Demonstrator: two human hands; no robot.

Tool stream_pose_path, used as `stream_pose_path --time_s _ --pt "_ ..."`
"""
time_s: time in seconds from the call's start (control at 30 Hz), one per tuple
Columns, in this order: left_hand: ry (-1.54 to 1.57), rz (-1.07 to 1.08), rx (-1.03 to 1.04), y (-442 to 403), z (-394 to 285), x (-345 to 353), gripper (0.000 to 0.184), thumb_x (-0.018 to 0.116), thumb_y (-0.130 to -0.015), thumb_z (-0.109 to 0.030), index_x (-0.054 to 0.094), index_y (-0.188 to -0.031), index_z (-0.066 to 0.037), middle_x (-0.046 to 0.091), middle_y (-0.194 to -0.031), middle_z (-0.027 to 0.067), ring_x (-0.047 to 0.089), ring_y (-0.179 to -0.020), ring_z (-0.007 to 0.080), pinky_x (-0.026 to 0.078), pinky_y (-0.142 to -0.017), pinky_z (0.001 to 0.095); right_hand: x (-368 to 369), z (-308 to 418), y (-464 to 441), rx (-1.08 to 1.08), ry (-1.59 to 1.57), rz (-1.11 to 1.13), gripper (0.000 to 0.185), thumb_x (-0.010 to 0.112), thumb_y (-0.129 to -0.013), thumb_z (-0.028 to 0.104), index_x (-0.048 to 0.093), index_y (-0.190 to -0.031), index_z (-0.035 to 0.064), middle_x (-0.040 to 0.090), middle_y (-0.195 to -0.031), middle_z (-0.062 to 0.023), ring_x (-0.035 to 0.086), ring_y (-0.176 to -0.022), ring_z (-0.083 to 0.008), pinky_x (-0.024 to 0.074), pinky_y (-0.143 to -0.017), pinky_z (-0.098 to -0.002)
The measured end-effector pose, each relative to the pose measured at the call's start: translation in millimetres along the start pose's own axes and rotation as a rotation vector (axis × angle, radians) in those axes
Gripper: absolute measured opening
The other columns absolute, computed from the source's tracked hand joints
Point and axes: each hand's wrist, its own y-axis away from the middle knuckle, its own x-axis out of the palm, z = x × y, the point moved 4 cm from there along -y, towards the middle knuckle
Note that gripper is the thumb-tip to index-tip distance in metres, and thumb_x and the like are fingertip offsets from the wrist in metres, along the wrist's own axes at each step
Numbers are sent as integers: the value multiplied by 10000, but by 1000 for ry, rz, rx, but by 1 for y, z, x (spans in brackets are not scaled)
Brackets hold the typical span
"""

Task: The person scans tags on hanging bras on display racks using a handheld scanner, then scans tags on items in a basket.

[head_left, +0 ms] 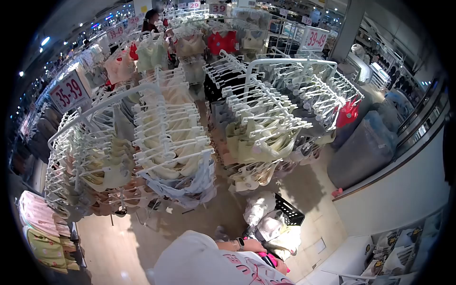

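Your left hand (255,245) is on the near side of the black basket (291,211), beside a pink-and-black item (269,259); your right hand (282,267) is next to that item, farther from the basket. I cannot tell whether either hand's fingers are closed or gripping. Support the item from both ends — and keep it clear of the pale garments (271,226) heaped at the basket, where loose cloth could snag.

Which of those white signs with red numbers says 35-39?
The tilted, rectangular white sign with red numbers, nearest the picture's left edge. It looks biggest; the others I can read show 39-49, 39 or 29.
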Motion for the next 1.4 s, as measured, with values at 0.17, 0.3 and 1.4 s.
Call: stream_pose_path --time_s 0.17,0.3,1.4 --pt "-66 39 42 7 -2 -10 275 487 -885 -324 518 -1081 -133 647 -813 111 639 -758 347 486 -636 470 -6 40 -21 108 16 -80 327 643 -795 252 621 -1075 86 649 -999 -143 596 -937 -347 446 -825 -427" --pt "-83 31 103 14 3 -20 261 489 -874 -292 521 -1087 -144 659 -810 95 652 -754 320 485 -613 452 -2 57 -26 149 19 -106 332 645 -792 253 620 -1076 83 648 -999 -143 594 -937 -347 443 -827 -425" --pt "-170 -43 -50 17 75 -116 199 650 -728 -343 642 -841 -179 628 -665 124 622 -652 358 478 -575 479 7 131 -102 201 -15 -244 428 692 -737 301 606 -1080 61 637 -998 -142 572 -949 -354 416 -849 -413"
